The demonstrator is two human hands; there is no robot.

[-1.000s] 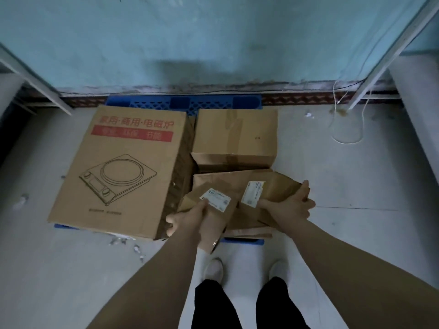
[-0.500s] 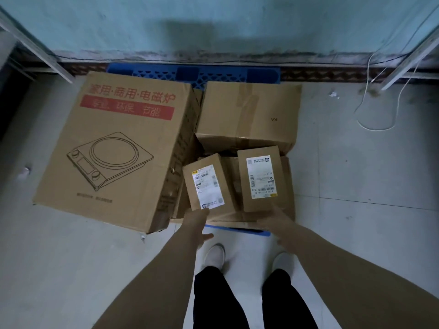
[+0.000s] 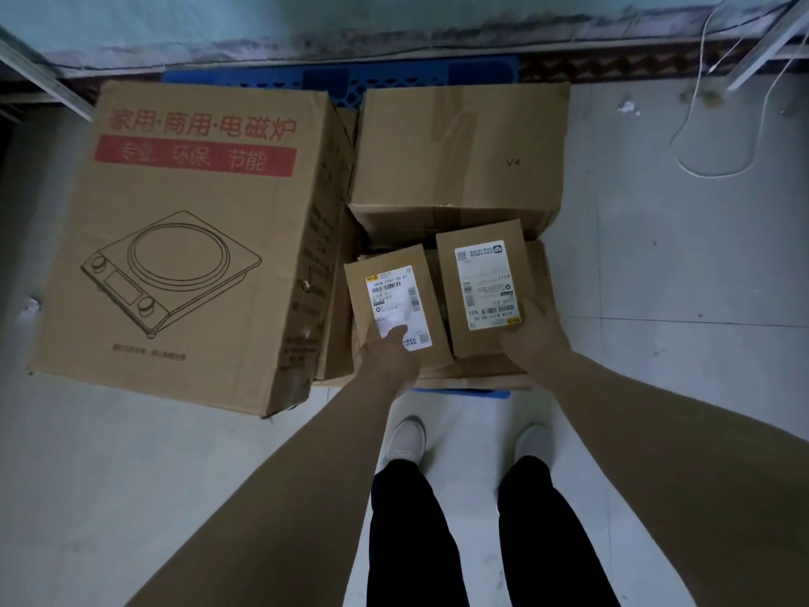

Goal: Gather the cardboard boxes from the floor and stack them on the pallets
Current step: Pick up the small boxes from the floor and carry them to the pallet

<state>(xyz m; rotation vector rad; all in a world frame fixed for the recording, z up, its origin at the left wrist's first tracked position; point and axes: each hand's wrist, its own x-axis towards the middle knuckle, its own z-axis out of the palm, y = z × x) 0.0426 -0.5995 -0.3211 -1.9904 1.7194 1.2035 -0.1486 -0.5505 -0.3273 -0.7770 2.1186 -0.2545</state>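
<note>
With each small box on the stack beneath its palm, left hand (image 3: 387,359) flat on its box (image 3: 389,308), right hand (image 3: 536,335) gripping its box's (image 3: 486,286) corner, press both level before letting go.

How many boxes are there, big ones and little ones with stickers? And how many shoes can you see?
Big cardboard boxes: 2, the cooker-picture box and the plain box.
Small boxes with stickers: 2, the left small box and the right small box.
Flat box under the small ones: 1.
Shoes: 2, and.
Total: 7.
</note>
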